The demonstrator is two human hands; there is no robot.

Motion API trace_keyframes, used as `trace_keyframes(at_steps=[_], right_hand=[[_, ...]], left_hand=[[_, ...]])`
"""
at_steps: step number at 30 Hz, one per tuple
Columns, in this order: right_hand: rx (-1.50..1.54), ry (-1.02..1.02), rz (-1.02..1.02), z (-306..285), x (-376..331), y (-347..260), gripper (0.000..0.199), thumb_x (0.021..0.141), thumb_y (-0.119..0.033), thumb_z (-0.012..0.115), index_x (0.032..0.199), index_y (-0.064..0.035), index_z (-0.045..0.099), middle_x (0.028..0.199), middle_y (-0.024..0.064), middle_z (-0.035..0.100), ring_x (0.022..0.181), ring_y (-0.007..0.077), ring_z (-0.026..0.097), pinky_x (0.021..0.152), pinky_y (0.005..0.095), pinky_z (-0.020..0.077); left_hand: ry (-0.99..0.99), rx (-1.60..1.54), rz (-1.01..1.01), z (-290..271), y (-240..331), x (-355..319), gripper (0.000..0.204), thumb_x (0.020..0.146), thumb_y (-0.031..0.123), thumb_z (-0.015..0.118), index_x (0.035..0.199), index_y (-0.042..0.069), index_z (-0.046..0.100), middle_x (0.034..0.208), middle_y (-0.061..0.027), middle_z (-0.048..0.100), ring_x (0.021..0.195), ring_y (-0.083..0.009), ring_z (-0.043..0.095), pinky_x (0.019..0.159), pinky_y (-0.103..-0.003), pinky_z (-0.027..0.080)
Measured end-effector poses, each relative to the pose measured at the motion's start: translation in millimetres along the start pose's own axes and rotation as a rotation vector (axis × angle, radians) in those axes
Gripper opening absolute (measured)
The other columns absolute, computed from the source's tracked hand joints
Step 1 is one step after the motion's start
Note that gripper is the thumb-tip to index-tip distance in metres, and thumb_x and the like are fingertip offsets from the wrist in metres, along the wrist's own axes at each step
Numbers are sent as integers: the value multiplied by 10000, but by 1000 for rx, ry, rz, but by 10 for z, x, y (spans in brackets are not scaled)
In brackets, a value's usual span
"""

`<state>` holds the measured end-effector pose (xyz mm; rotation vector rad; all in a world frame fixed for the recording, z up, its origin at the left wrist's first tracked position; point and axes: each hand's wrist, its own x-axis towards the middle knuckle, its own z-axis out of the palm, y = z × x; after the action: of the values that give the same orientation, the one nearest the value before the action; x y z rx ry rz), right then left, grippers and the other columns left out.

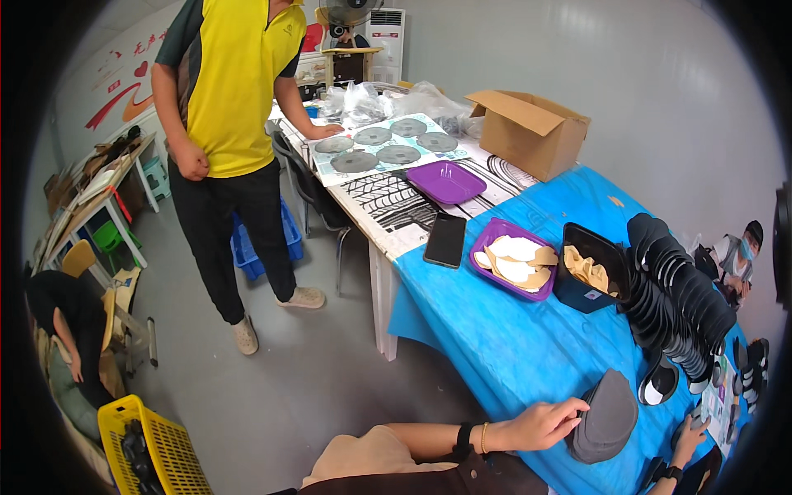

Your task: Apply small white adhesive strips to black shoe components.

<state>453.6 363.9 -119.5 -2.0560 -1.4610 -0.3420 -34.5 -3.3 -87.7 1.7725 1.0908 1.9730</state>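
Observation:
My left hand [544, 425], with a black band and a bracelet on its wrist, reaches over the blue-covered table. Its bent fingers close on the left edge of a stack of dark grey insole-shaped pads [606, 418]; the thumb is mostly hidden. At the lower right rim is my right hand [690, 443], small and partly distorted, also with a black band. Its fingers are bent around a small greyish piece that I cannot make out, beside a printed sheet [716, 396]. Long overlapping rows of black insole-like pieces [681, 285] lie beyond the stack.
On the blue cover [511, 346] are a purple tray [528, 290] of white and tan pieces, a black bin [586, 293] and a phone [445, 240]. Farther back are an empty purple tray [446, 182], an open carton [532, 136] and a person [239, 91] standing.

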Motion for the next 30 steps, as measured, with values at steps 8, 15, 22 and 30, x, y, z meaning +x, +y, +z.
trace_keyframes(at_steps=[8, 15, 22, 30], right_hand=[[657, -298, -53, -891, -371, -279, 749, 904, -506, 593, 1485, -121, 319, 1301, 192, 537, 1165, 328, 535, 938, 474, 440], [1357, -623, 110, -2246, -1293, -1009, 730, 930, -522, 550, 1495, -154, 270, 1250, 140, 562, 935, 307, 662, 870, 426, 491], [1590, -493, 47, -2818, -1913, -1446, 902, 830, -568, 617, 1506, -135, 206, 1334, 134, 524, 1089, 307, 638, 944, 395, 472], [1506, 48, -791, -2433, -2793, -1983, 902, 737, -510, 797, 1424, -155, 334, 1495, 220, 248, 1281, 438, 460, 1022, 535, 388]], left_hand=[[-6, 153, -11, -82, 59, 14, 237, 913, 59, 641, 1142, 21, 592, 804, -71, 663, 612, -148, 650, 554, -285, 520], [-70, -141, -202, -97, 27, 87, 263, 925, 17, 596, 1171, -30, 516, 757, -54, 601, 537, -98, 560, 488, -215, 435], [-15, -367, -233, -97, 313, 204, 179, 936, 36, 574, 1090, -33, 515, 712, -82, 578, 517, -105, 545, 459, -201, 389], [-600, -678, -643, 157, 554, 336, 194, 980, 95, 500, 1022, -80, 575, 812, -148, 664, 600, -137, 622, 507, -226, 456]])
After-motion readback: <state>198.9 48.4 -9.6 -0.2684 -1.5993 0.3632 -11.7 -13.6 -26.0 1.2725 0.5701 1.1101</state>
